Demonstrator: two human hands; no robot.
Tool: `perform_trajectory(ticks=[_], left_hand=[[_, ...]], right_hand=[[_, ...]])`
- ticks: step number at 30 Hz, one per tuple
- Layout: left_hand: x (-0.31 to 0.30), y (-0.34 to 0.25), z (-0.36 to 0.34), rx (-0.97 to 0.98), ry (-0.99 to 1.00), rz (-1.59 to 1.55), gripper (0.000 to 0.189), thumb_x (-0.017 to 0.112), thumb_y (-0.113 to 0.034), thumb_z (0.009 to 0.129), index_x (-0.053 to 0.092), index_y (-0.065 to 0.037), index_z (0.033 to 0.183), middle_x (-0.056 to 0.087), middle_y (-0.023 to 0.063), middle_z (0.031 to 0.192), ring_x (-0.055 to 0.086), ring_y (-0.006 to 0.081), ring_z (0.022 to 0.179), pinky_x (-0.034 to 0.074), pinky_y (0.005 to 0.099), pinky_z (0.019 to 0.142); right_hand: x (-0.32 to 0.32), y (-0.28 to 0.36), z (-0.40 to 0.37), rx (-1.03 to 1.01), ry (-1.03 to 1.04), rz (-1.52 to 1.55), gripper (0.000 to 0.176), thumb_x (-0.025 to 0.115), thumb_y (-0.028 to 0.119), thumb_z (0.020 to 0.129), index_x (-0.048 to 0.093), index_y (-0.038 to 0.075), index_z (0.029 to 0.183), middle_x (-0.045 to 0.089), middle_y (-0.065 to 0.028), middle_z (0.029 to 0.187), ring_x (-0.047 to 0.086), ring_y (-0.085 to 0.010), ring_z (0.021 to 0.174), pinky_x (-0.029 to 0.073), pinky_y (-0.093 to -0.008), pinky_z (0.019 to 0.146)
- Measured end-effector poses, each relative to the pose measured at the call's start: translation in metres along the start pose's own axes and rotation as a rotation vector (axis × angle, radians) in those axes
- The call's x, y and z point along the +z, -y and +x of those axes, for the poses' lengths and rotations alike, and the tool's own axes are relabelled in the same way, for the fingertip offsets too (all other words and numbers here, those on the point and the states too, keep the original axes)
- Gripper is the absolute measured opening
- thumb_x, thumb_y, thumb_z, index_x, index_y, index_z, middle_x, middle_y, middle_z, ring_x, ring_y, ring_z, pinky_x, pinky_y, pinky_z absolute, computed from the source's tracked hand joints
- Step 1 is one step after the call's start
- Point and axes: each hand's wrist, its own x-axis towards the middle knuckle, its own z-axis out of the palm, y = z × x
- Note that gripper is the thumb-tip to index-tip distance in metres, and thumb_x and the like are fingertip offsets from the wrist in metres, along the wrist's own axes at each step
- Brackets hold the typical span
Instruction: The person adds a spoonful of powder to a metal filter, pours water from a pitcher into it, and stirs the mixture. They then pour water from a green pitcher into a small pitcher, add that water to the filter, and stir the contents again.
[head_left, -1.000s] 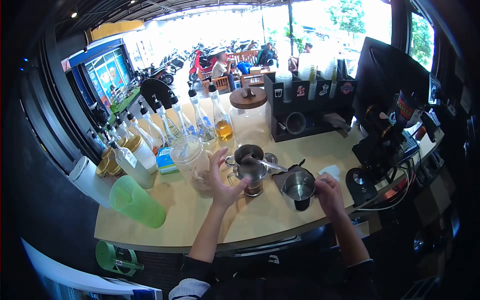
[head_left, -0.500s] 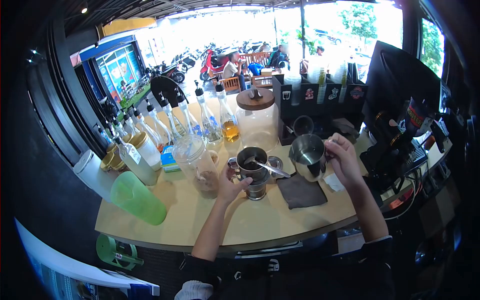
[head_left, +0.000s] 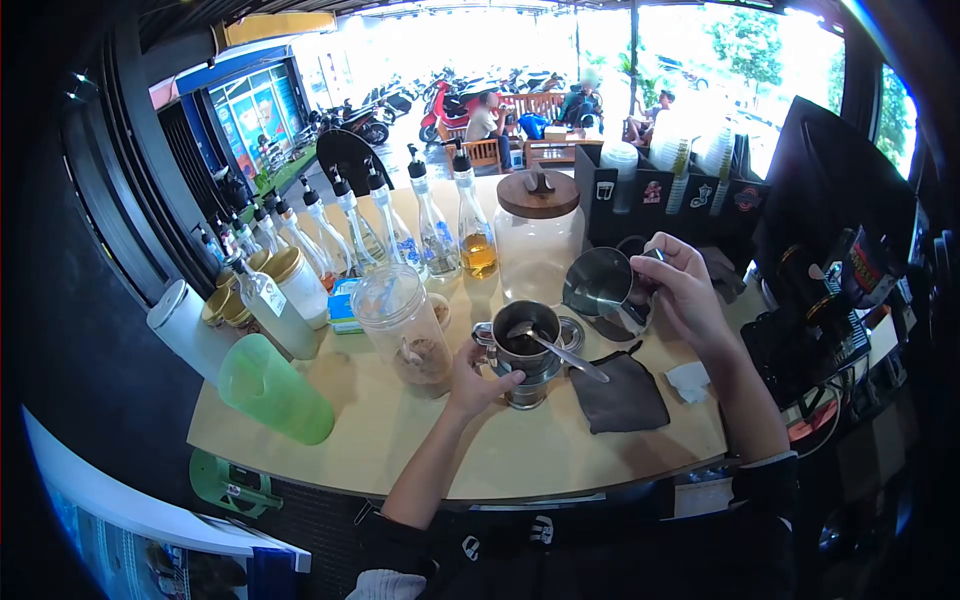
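Observation:
My left hand [head_left: 482,382] is wrapped round the near left side of a metal cup [head_left: 512,348], which sits on a shiny metal base. A spoon [head_left: 570,356] rests in the cup, its handle leaning out over the right rim. My right hand [head_left: 685,278] grips the handle of a steel milk pitcher [head_left: 597,283], held above the counter and tilted left toward the cup. No stream from the pitcher can be made out. A grey cloth [head_left: 622,395] lies below the pitcher. Left of the cup stands a clear jar [head_left: 390,310] with brown powder and a scoop inside.
Several pump bottles [head_left: 438,240] line the back of the counter [head_left: 480,465], beside a wooden-lidded glass jar [head_left: 545,245]. A green jug [head_left: 275,395] stands at the left. A black cup organiser [head_left: 640,205] and crumpled tissue [head_left: 688,382] are on the right.
The pitcher has tipped further left and come nearer the cup, my right hand turning with it. My left hand stays on the cup. The view has shifted slightly.

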Motion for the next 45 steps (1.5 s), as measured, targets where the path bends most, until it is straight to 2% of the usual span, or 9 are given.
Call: perform_trajectory(ticks=[4, 10, 23, 29, 31, 37, 45], left_hand=[[0.0, 0.0, -0.001, -0.02, 0.006, -0.007, 0.064, 0.085, -0.02, 0.06, 0.056, -0.004, 0.114, 0.065, 0.0053, 0.103, 0.06, 0.0149, 0.097, 0.043, 0.0316, 0.089], [0.001, -0.005, -0.001, -0.018, -0.006, 0.01, 0.067, 0.086, -0.022, 0.059, 0.055, -0.003, 0.115, 0.064, 0.0059, 0.105, 0.06, 0.0157, 0.1, 0.043, 0.0316, 0.09], [-0.001, 0.001, -0.001, -0.046, 0.002, 0.028, 0.067, 0.086, -0.024, 0.059, 0.055, -0.005, 0.114, 0.063, 0.0044, 0.104, 0.059, 0.0141, 0.098, 0.042, 0.0297, 0.086], [0.0, 0.0, 0.0, -0.056, 0.014, 0.009, 0.066, 0.086, -0.023, 0.059, 0.055, -0.005, 0.114, 0.064, 0.0041, 0.104, 0.059, 0.0143, 0.099, 0.042, 0.0299, 0.086], [0.0, -0.001, 0.0, -0.054, 0.013, 0.014, 0.065, 0.086, -0.023, 0.059, 0.055, -0.005, 0.114, 0.064, 0.0042, 0.105, 0.059, 0.0143, 0.099, 0.042, 0.03, 0.087], [0.001, -0.004, 0.0, -0.031, 0.009, 0.029, 0.065, 0.085, -0.022, 0.059, 0.056, -0.005, 0.114, 0.064, 0.0041, 0.104, 0.06, 0.0142, 0.098, 0.043, 0.0303, 0.087], [0.001, -0.003, 0.0, -0.021, 0.015, 0.003, 0.064, 0.085, -0.021, 0.06, 0.056, -0.004, 0.114, 0.065, 0.0051, 0.105, 0.06, 0.0149, 0.098, 0.044, 0.0311, 0.088]], right_hand=[[0.008, -0.001, 0.01, 0.02, 0.044, -0.001, 0.015, 0.065, 0.003, 0.084, 0.052, 0.006, 0.078, 0.059, 0.0005, 0.074, 0.058, -0.0027, 0.067, 0.049, -0.019, 0.063], [0.02, 0.009, 0.017, 0.07, 0.092, -0.037, 0.015, 0.065, 0.002, 0.084, 0.051, 0.004, 0.079, 0.059, 0.0001, 0.073, 0.06, -0.0033, 0.067, 0.054, -0.0197, 0.061], [0.033, 0.014, 0.025, 0.029, 0.187, -0.135, 0.015, 0.066, 0.002, 0.084, 0.052, 0.002, 0.08, 0.064, -0.0044, 0.08, 0.063, -0.0057, 0.074, 0.054, -0.0189, 0.064], [0.037, 0.014, 0.026, 0.038, 0.185, -0.155, 0.014, 0.067, 0.002, 0.084, 0.053, 0.002, 0.082, 0.064, -0.0038, 0.08, 0.062, -0.0052, 0.074, 0.053, -0.0192, 0.066], [0.039, 0.016, 0.026, 0.051, 0.155, -0.186, 0.019, 0.067, 0.001, 0.084, 0.049, 0.004, 0.079, 0.059, -0.0005, 0.076, 0.062, -0.0045, 0.07, 0.055, -0.0199, 0.064], [0.034, 0.01, 0.032, 0.019, 0.169, -0.286, 0.018, 0.067, 0.001, 0.083, 0.05, 0.004, 0.08, 0.059, -0.0004, 0.077, 0.06, -0.0029, 0.072, 0.053, -0.0183, 0.064], [0.043, 0.015, 0.03, 0.039, 0.164, -0.276, 0.019, 0.068, 0.002, 0.083, 0.049, 0.004, 0.08, 0.059, 0.0002, 0.077, 0.06, -0.0026, 0.072, 0.052, -0.0176, 0.064]])
